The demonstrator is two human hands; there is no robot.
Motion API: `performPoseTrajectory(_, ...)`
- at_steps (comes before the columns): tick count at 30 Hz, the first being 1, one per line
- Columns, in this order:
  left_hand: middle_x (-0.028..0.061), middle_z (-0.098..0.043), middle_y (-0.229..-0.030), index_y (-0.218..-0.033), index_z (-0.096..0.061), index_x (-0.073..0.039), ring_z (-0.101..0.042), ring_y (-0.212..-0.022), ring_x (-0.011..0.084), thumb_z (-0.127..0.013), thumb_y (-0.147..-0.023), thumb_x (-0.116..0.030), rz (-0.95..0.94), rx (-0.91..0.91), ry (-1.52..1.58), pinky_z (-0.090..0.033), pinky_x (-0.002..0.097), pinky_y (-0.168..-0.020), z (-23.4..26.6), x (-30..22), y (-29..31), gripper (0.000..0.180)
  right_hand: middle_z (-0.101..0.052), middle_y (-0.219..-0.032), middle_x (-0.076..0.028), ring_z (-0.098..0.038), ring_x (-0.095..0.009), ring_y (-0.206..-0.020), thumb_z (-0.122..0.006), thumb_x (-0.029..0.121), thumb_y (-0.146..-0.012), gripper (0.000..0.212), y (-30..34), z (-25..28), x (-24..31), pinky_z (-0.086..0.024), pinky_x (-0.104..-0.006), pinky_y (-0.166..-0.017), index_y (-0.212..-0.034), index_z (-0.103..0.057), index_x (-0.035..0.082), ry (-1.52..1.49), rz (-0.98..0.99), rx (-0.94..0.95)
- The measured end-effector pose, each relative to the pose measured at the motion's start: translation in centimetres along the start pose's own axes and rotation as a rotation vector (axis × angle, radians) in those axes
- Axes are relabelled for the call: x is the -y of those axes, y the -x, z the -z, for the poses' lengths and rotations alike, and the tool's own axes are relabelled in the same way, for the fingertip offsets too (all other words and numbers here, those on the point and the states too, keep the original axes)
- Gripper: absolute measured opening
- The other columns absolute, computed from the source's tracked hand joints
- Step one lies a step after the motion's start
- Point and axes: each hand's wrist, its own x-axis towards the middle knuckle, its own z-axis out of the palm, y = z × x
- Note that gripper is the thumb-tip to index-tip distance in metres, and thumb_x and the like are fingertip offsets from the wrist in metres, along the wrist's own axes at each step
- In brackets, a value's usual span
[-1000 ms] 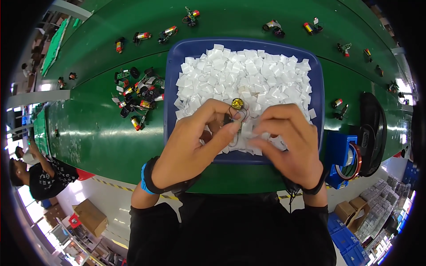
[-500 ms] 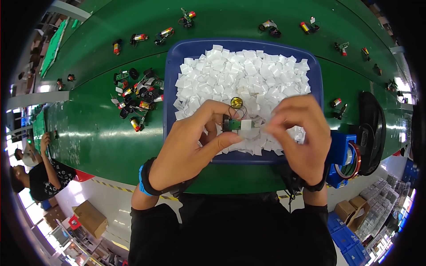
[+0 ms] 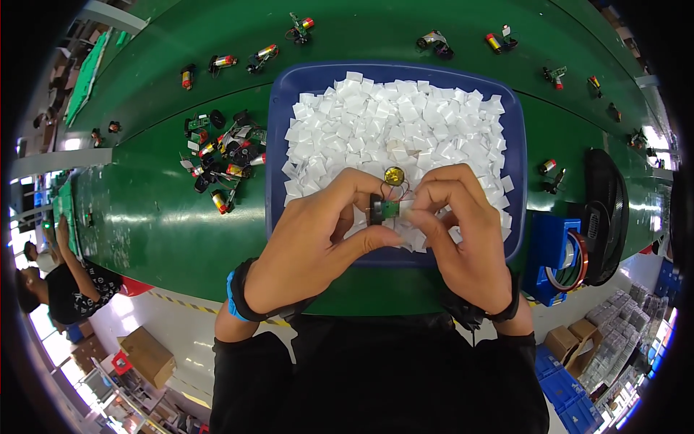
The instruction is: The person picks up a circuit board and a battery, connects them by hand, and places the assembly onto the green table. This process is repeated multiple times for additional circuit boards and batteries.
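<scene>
Green workbench (image 3: pixel 144 235), pale floor (image 3: pixel 191 336), blue tray (image 3: pixel 277 173) of white squares (image 3: pixel 405 112), hands (image 3: pixel 466 235) close together, left (image 3: pixel 293 235) pinching circuit board (image 3: pixel 390 209)

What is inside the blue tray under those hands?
Many small white squares fill the blue tray. The left hand and right hand hide part of its near side; what lies beneath the top layer is covered.

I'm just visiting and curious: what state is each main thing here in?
Left hand: curled, holding the circuit board
Right hand: bunched beside it, grip unclear
Circuit board: held above the tub
Gold disc: on wires, near the circuit board
Tub: heaped with white squares
Parts pile: jumbled, left of the tub
Blue holder: carrying a reddish ring
</scene>
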Motion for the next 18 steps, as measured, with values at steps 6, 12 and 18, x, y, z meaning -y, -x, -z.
performPoseTrajectory(6, -0.0005, -0.055, -0.078, -0.116, -0.057, -0.003, -0.045, -0.059, 0.0041, -0.076, -0.084, -0.009, -0.04, 0.025, -0.05, -0.038, 0.0194, -0.049, 0.6, 0.4, 0.1, 0.037, -0.057, -0.104, -0.008, -0.062, -0.013, -0.081, -0.069, -0.006, -0.083, 0.015, 0.0, -0.2, 0.3, -0.052, -0.0239, -0.061, -0.094, -0.061, 0.0, -0.215, -0.194, -0.021)
performPoseTrajectory(12, 0.0037, -0.061, -0.087, -0.117, -0.054, 0.001, -0.05, -0.064, 0.005, -0.069, -0.089, -0.006, 0.133, 0.084, 0.372, -0.041, 0.0176, -0.043, 1.2, 0.7, 0.0, 0.033, -0.059, -0.101, -0.008, -0.062, -0.015, -0.081, -0.072, -0.007, -0.079, 0.018, -0.5, 0.7, 0.1, -0.052, -0.0244, -0.061, -0.091, -0.062, 0.001, 0.095, 0.249, -0.026)
performPoseTrajectory(18, 0.0061, -0.063, -0.092, -0.119, -0.052, 0.003, -0.054, -0.067, 0.0056, -0.066, -0.09, -0.006, 0.142, 0.113, 0.355, -0.044, 0.0178, -0.04, 1.0, 0.7, -0.3, 0.033, -0.059, -0.1, -0.008, -0.062, -0.016, -0.082, -0.073, -0.007, -0.078, 0.018, -0.2, 0.1, -0.1, -0.051, -0.0237, -0.062, -0.09, -0.062, 0.001, 0.261, 0.211, -0.006)
